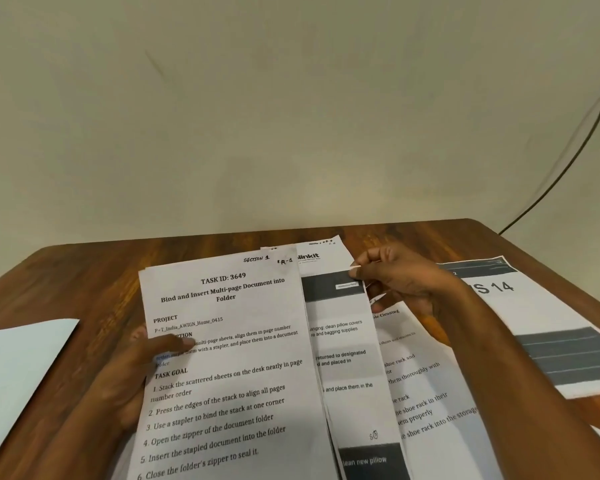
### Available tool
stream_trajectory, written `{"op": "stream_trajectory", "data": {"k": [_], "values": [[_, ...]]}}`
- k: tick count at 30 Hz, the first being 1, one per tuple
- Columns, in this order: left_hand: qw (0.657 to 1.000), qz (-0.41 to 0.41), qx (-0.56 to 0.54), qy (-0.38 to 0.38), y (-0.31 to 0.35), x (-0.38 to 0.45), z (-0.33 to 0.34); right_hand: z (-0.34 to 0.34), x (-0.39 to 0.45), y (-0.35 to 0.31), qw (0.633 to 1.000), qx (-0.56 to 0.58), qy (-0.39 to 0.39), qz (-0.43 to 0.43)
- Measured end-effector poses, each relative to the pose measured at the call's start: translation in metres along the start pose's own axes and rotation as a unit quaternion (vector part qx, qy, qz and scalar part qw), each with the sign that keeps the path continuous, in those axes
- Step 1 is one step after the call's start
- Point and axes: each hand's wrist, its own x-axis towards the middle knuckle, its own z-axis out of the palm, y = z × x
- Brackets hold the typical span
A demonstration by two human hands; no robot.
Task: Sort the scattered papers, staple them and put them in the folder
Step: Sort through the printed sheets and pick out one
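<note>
Left hand (pixel 132 368) grips the top sheet (pixel 222 368) headed "TASK ID: 3649", thumb on its face, right hand (pixel 399 285) pinches the corner of the dark-banded sheet (pixel 340 341) fanned beside it, another printed page (pixel 551 334) beyond the right wrist on the wooden table (pixel 84 278).

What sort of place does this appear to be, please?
Probably a home or office desk: a brown wooden table against a plain beige wall, spread with white printed paper sheets.
</note>
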Motion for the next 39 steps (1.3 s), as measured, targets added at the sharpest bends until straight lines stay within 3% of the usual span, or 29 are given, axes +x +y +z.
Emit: {"op": "stream_trajectory", "data": {"k": [7,14,20,23,28,32,35,39], "values": [[1.0,-0.013,-0.001,-0.003,-0.004,0.0,0.004,0.005,0.0,-0.002,1.0,0.008,0.007,-0.029],[0.999,0.03,0.008,-0.03,-0.02,0.0,0.029,0.051,0.013,-0.013,0.981,0.083,0.145,-0.101],[0.996,0.085,0.018,0.018,-0.028,0.003,0.035,0.085,0.012,-0.016,0.956,0.155,0.21,-0.137],[0.993,0.108,0.027,0.036,-0.032,0.002,0.038,0.093,0.001,-0.021,0.953,0.155,0.204,-0.161],[0.989,0.123,0.06,0.063,-0.039,0.003,0.044,0.102,0.0,-0.013,0.958,0.043,0.183,-0.217],[0.983,0.133,0.086,0.094,-0.046,0.009,0.042,0.101,0.003,-0.005,0.972,-0.005,0.15,-0.182],[0.977,0.142,0.109,0.114,-0.049,0.012,0.041,0.1,0.014,0.005,0.967,-0.077,0.165,-0.177],[0.97,0.161,0.127,0.13,-0.05,0.015,0.038,0.101,0.013,-0.001,0.968,0.013,0.166,-0.189]]}}
